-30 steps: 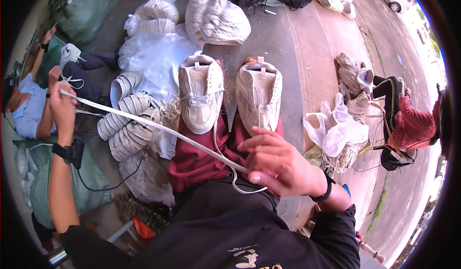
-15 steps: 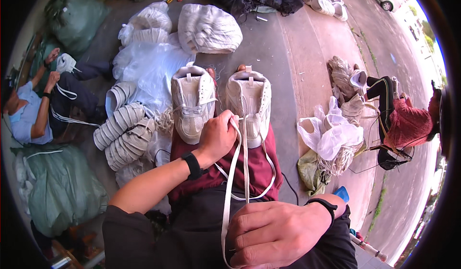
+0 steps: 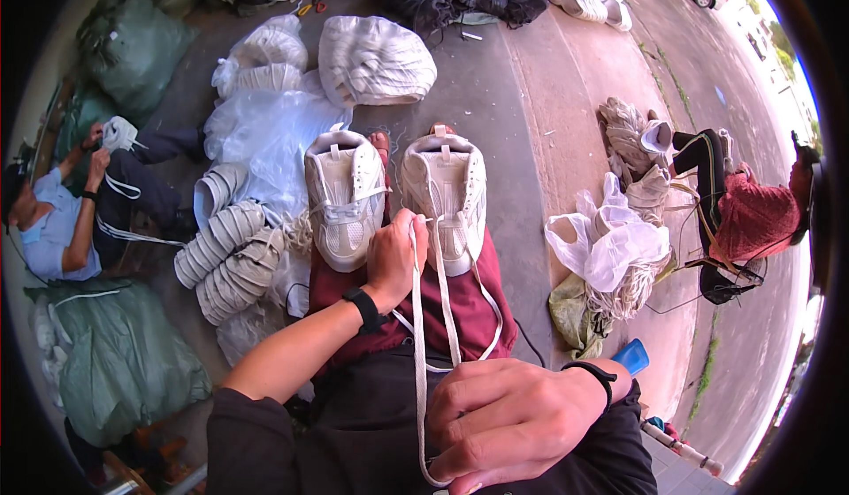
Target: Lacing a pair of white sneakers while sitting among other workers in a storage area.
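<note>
Since the earliest frame, the left hand [image 3: 396, 252] has moved from the left side of the frame to the centre; the right hand [image 3: 513, 415] has moved down to the lower centre. Clear plastic sheeting [image 3: 274, 141] lies at upper left. Maroon trousers [image 3: 332, 287] occupy the centre, beneath two pale shoes. The right-hand shoe [image 3: 444, 177] is at frame centre, toe toward the lower edge; the left-hand shoe [image 3: 343, 203] is just beside it, aligned the same way. A flat white lace [image 3: 420, 336] hangs between both hands, below the right-hand shoe. Left hand: lace pinched at the fingertips. Right hand: fingers curled at the lace's lower bend; grip cannot be determined.
</note>
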